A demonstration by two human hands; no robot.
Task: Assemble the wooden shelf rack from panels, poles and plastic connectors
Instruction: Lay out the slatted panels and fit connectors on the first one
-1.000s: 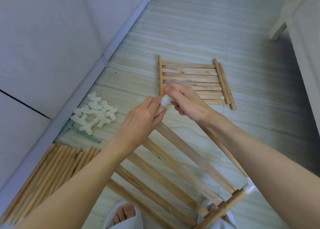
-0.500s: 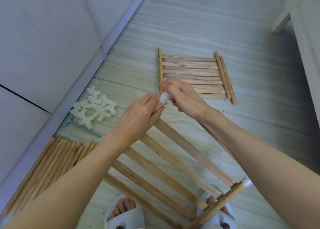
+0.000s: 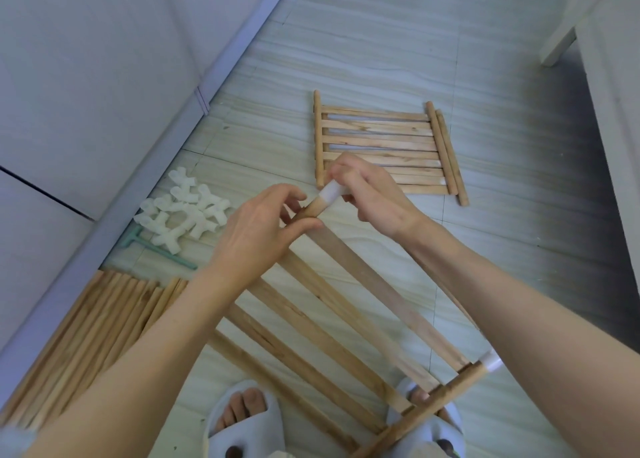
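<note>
Pale striped tile floor (image 3: pixel 381 42), white wall at left | head view: slatted panel (image 3: pixel 346 302) tilted up over slippered feet | left hand (image 3: pixel 256 236) pinching rail end | right hand (image 3: pixel 367 194) curled round white connector (image 3: pixel 329 193), seated on rail tip | likely light, stiff wood; snug, slick plastic; best gripped near joint | spare connectors (image 3: pixel 183 212), poles (image 3: pixel 90 326) at left, second panel (image 3: pixel 381 146) beyond.

Pale striped floor tiles (image 3: pixel 398 42), grey wall (image 3: pixel 86 59)
</note>
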